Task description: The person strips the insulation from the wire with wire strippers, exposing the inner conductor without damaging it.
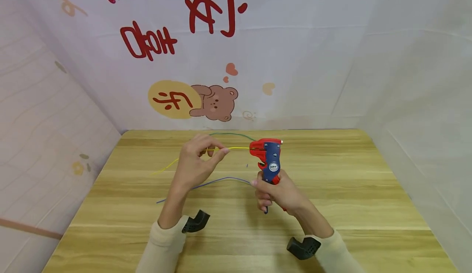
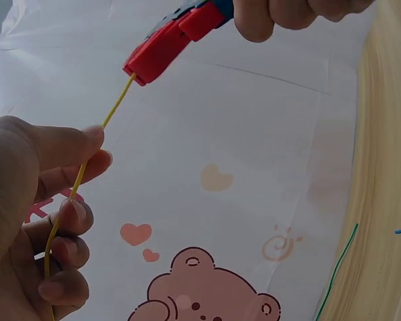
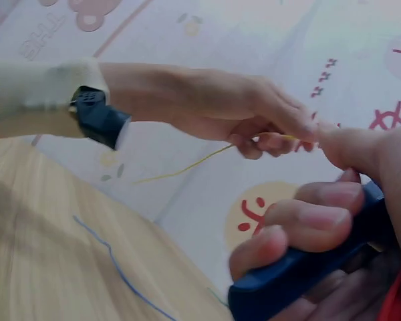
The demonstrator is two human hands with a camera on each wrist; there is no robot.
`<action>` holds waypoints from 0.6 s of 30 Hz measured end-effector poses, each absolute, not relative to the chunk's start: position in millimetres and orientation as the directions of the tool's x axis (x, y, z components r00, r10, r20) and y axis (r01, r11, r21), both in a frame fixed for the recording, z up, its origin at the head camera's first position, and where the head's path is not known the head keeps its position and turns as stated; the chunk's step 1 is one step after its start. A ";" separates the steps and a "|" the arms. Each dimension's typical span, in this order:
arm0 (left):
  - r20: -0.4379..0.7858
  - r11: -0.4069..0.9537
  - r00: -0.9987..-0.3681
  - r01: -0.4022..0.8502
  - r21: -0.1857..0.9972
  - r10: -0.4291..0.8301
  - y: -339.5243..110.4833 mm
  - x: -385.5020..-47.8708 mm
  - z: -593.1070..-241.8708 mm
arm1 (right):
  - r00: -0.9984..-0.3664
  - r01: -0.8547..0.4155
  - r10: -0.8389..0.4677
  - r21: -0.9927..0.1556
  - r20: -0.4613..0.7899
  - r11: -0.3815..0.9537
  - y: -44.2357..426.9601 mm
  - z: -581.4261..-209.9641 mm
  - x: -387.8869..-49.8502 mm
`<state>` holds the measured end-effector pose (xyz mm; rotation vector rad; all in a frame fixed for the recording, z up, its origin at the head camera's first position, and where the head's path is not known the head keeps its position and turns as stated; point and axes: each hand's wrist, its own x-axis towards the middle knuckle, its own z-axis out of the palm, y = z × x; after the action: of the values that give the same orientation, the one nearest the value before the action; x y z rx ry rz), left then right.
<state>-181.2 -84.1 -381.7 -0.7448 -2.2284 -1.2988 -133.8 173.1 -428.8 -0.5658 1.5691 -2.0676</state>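
"The head view?"
"The left hand (image 1: 197, 160), its grip narrow, pinched the yellow wire (image 1: 239, 147) left of the wire stripper (image 1: 272, 156); the right hand (image 1: 280, 195) held that tool from below."
"Progress?"
"Mid-strip on yellow, I'd judge. On the tabletop (image 1: 368, 191), the green wire (image 1: 230, 133) and blue wire (image 1: 228, 177) lay mostly left of the stripper; done or not, I couldn't tell."
"Left wrist view?"
"The yellow wire ran to the stripper's red nose (image 2: 157, 55)."
"Right wrist view?"
"The right grip curled round the blue handle (image 3: 264, 292). No container appeared anywhere."
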 end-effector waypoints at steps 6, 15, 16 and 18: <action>0.636 0.438 -0.743 0.653 0.618 0.210 -79.8 -182.4 -384.5 | -0.854 0.077 -0.518 -0.973 0.048 -0.216 165.9 -438.2 -134.4; 0.628 0.486 -0.741 0.651 0.583 0.240 -73.3 -181.1 -384.0 | -0.863 0.081 -0.502 -0.967 0.054 -0.243 167.1 -448.9 -143.7; 0.625 0.481 -0.743 0.650 0.589 0.239 -73.3 -181.0 -383.8 | -0.861 0.081 -0.506 -0.968 0.053 -0.239 168.6 -449.0 -144.3; 0.623 0.472 -0.744 0.650 0.595 0.240 -73.7 -180.8 -383.8 | -0.858 0.082 -0.511 -0.970 0.048 -0.228 171.2 -448.0 -145.3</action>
<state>-180.8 -73.7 -383.8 -0.7402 -2.2643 -1.2009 -145.3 171.2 -448.0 -0.5100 1.6538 -2.1371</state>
